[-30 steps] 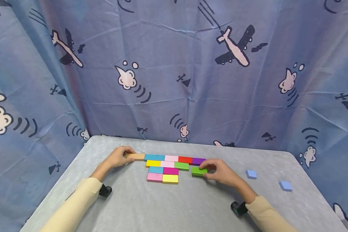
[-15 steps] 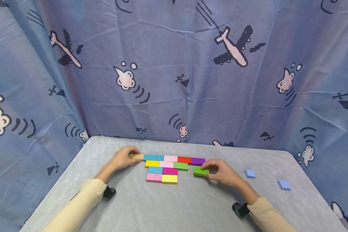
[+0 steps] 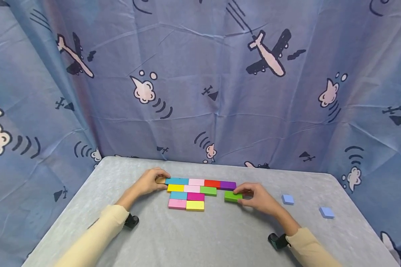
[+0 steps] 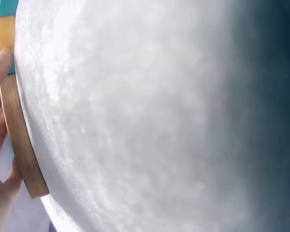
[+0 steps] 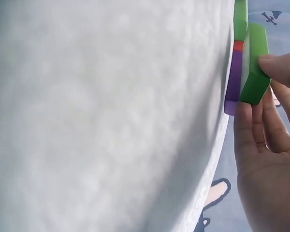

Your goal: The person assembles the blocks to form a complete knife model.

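My left hand (image 3: pixel 151 181) is at the left end of the back row, with thumb and fingers round the plain wooden block (image 4: pixel 21 135), mostly covered in the head view. In the left wrist view, its thumb lies against the yellow block (image 4: pixel 6 34) and teal block beyond the wood's end. The back row continues rightward with a blue block (image 3: pixel 177 181), a pale pink, a red (image 3: pixel 212 184) and a purple one (image 3: pixel 228 185). Right of the second row, my right hand (image 3: pixel 258 198) pinches a green block (image 3: pixel 233 196) between thumb and fingers, a gap away from the other green block (image 3: pixel 208 191).
Shorter rows of coloured blocks lie in front of the back row, down to a pink (image 3: pixel 177 204) and a yellow block (image 3: pixel 195 205). Two light blue blocks (image 3: pixel 287 199) sit apart at the right of the grey table (image 3: pixel 220 237). A patterned curtain (image 3: pixel 187 92) hangs behind.
My left hand has slid right along the wooden block, covering more of it, up to the blue block's end. My right hand has shifted slightly right with the green block.
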The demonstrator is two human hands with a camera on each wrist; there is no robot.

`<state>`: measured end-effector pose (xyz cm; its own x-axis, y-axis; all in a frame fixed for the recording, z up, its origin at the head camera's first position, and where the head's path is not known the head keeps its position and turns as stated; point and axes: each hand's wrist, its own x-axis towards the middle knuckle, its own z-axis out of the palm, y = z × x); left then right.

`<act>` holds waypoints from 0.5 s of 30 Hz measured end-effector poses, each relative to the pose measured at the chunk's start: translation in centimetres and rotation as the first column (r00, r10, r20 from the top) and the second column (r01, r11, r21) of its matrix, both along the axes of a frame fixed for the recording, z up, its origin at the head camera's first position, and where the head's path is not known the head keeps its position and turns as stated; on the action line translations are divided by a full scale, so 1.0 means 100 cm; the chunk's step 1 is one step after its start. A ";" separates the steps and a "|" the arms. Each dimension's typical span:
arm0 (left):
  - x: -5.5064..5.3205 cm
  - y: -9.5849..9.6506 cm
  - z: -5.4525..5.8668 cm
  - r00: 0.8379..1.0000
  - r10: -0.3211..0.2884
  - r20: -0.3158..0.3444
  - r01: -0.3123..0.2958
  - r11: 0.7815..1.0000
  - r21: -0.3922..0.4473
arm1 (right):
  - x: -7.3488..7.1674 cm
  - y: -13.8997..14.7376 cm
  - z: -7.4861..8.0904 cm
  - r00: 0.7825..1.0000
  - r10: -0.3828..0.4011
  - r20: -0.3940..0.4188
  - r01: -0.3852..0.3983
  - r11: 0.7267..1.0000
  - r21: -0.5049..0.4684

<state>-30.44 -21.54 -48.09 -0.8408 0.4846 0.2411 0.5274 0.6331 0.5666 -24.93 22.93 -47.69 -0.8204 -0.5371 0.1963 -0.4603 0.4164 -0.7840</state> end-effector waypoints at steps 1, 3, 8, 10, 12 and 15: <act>0.000 0.000 0.000 1.000 -0.008 -0.002 0.008 1.000 0.001 | 0.000 -0.002 -0.001 1.000 0.009 -0.006 -0.009 1.000 0.003; 0.001 0.000 0.001 1.000 -0.018 -0.007 0.018 1.000 0.004 | -0.001 -0.007 -0.002 0.999 0.029 -0.014 -0.029 1.000 0.006; 0.002 0.000 0.002 1.000 -0.016 -0.001 0.016 1.000 0.007 | -0.001 -0.023 -0.002 0.998 0.066 -0.020 -0.065 0.998 0.018; 0.001 0.000 0.002 1.000 -0.015 -0.001 0.015 1.000 0.005 | -0.001 -0.028 -0.001 0.998 0.065 -0.012 -0.065 0.997 0.033; 0.001 0.000 0.001 1.000 -0.015 -0.001 0.015 1.000 0.005 | -0.001 -0.032 0.001 0.998 0.058 0.007 -0.059 0.997 0.051; 0.001 0.001 0.000 1.000 -0.016 -0.004 0.016 1.000 0.007 | -0.002 -0.036 0.002 0.998 0.051 0.024 -0.052 0.996 0.072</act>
